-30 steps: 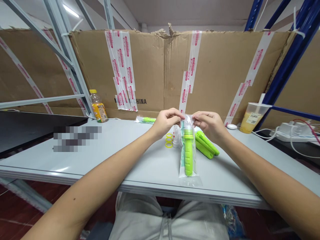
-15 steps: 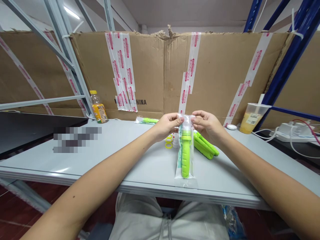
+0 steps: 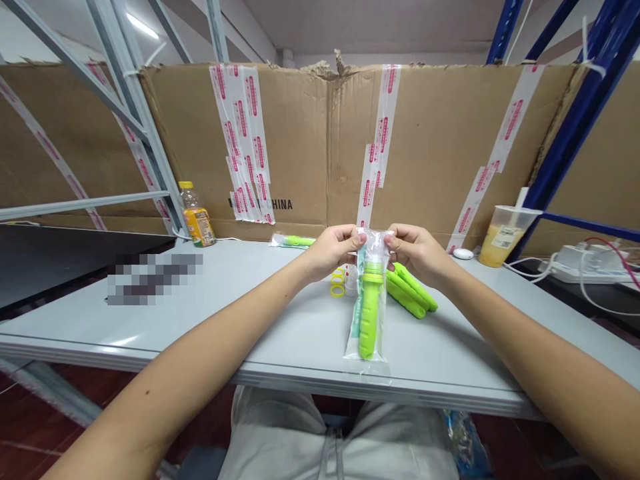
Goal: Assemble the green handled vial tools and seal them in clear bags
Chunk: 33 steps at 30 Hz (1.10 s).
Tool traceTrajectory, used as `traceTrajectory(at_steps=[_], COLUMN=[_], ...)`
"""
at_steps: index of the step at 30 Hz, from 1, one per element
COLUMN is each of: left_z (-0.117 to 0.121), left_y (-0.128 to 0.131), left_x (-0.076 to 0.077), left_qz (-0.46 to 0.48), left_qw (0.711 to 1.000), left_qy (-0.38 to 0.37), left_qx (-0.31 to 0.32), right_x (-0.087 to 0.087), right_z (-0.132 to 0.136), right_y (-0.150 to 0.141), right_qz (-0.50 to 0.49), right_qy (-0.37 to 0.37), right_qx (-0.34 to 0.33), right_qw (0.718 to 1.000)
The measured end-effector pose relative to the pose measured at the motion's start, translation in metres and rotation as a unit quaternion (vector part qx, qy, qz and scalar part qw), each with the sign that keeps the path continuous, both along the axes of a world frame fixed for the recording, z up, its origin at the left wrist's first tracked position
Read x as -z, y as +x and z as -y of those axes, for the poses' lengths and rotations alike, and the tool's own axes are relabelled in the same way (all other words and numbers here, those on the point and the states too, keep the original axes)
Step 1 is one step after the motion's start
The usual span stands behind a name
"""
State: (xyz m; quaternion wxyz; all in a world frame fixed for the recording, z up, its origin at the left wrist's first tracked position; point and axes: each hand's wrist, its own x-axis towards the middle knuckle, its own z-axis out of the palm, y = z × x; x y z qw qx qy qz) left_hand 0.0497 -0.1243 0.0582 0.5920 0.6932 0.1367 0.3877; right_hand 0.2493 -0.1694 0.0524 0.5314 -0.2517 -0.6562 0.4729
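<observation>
A clear plastic bag (image 3: 355, 345) hangs upright between my hands, over the table's front part. Inside it is a bright green ribbed tube with a clear cap (image 3: 370, 313), beside a teal printed strip. My left hand (image 3: 336, 251) pinches the bag's top left corner between thumb and fingers. At the top right corner my right hand (image 3: 413, 248) pinches the plastic too. Behind the bag lie several loose green handle-like parts (image 3: 413, 293), partly covered by my right hand. Several yellow rings (image 3: 337, 291) and small clear pieces (image 3: 351, 281) sit behind it to the left.
Another bagged green piece (image 3: 299, 241) lies at the back of the table (image 3: 210, 300). A juice bottle (image 3: 199, 217) stands back left, a plastic cup (image 3: 507, 237) back right, near a white oval object (image 3: 463, 254). Cardboard (image 3: 300, 147) walls the rear. A power strip (image 3: 585, 267) with cables is far right.
My right hand's fingers have settled on the bag's top right corner. The bag's lower end has swung slightly left and toward me.
</observation>
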Motion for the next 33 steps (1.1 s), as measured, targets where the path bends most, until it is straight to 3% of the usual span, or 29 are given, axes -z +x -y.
traceTrajectory(at_steps=[6,22,33], left_z=[0.001,-0.004,-0.007], left_y=[0.000,-0.012,-0.011], left_x=[-0.002,-0.008,-0.005], left_qz=[-0.003,-0.040,-0.081], left_qw=[1.000,0.994,0.995], left_qy=[0.007,-0.016,0.052], left_qx=[0.005,0.096,-0.009], right_x=[0.000,0.000,0.002], right_z=[0.001,0.000,-0.003], right_y=[-0.001,-0.004,-0.001], right_qz=[-0.007,-0.058,-0.059], right_qy=[0.009,0.013,0.008], right_qx=[-0.018,0.052,0.040], right_qw=[1.000,0.997,0.997])
